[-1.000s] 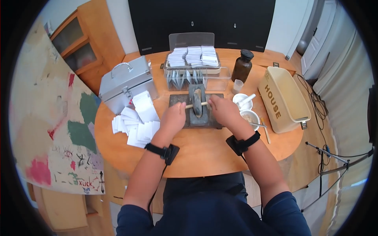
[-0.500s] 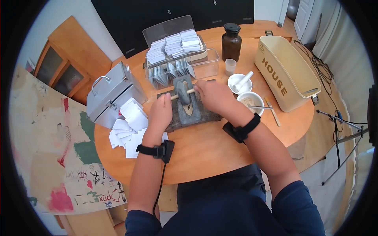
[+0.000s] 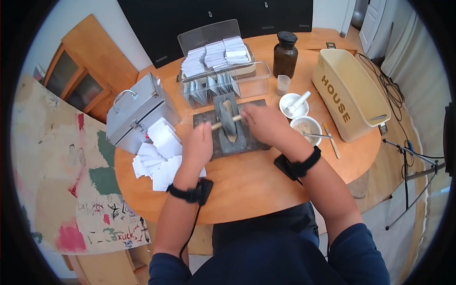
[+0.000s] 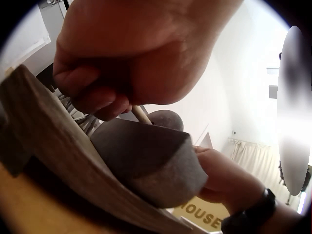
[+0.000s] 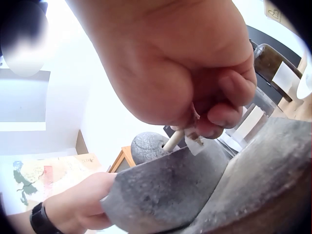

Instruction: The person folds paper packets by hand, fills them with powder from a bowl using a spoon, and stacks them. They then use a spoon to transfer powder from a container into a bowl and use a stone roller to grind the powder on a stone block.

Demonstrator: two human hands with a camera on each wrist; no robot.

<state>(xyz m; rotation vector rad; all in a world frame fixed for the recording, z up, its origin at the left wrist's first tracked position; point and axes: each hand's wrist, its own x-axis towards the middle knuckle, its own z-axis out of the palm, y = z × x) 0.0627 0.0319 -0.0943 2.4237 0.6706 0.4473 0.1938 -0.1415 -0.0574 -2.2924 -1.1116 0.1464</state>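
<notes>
A dark stone grinding wheel stands upright in the groove of a boat-shaped stone trough, with a pale wooden axle through its middle. My left hand grips the axle's left end, fingers curled around it in the left wrist view. On the other side, my right hand holds the right end the same way, its fingers curled over the trough wall. Brownish material shows in the groove before and behind the wheel. A dark slab lies beneath the trough.
White paper packets lie left by a metal case. Behind the trough stands a clear bin with folded packets. To the right are a mortar with pestle, a bowl of powder, a brown jar and a cream container.
Both hands rolled the wheel toward the trough's far end half a second ago, and now it is back near the middle. The head view has also turned.
</notes>
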